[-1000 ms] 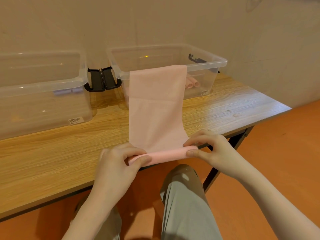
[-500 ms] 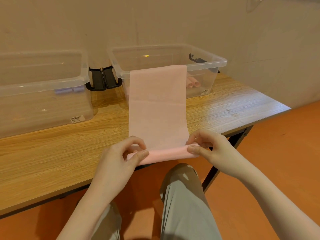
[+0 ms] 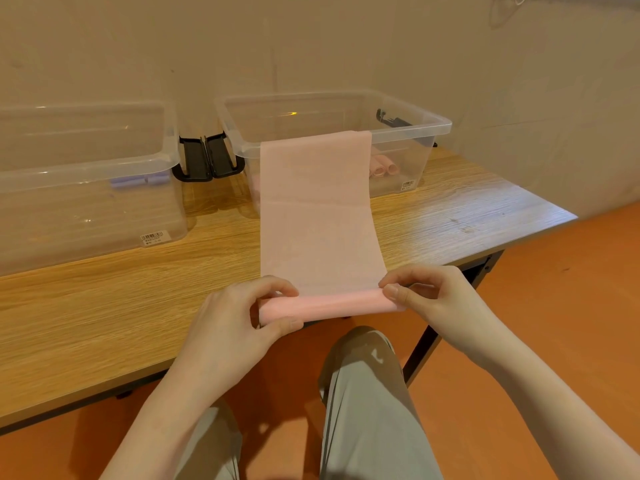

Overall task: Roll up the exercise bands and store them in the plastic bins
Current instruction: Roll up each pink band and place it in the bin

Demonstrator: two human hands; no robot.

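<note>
Head view puts the pink band (image 3: 317, 216) down the middle of the frame: its far end hangs over the near rim of the right bin (image 3: 408, 133), it runs flat across the table (image 3: 104, 306), and its near end is wound into a short roll (image 3: 329, 303) at the table's front edge. My left hand (image 3: 232, 317) pinches the roll's left end, thumb below and fingers curled over the top; my right hand (image 3: 433, 299) pinches the right end the same way. Finished pink rolls (image 3: 382, 166) lie inside the right bin, and lilac ones (image 3: 138, 180) show through the left bin (image 3: 86, 174) at upper left. I judge the rolling barely begun, with most of the band unwound. To do it well I would turn both ends by equal amounts so the roll stays square to the band's edges, keep light tension toward me so the layers wind tight, and let the draped end slide off the rim freely. Uneven turning would likely cone the roll.
</note>
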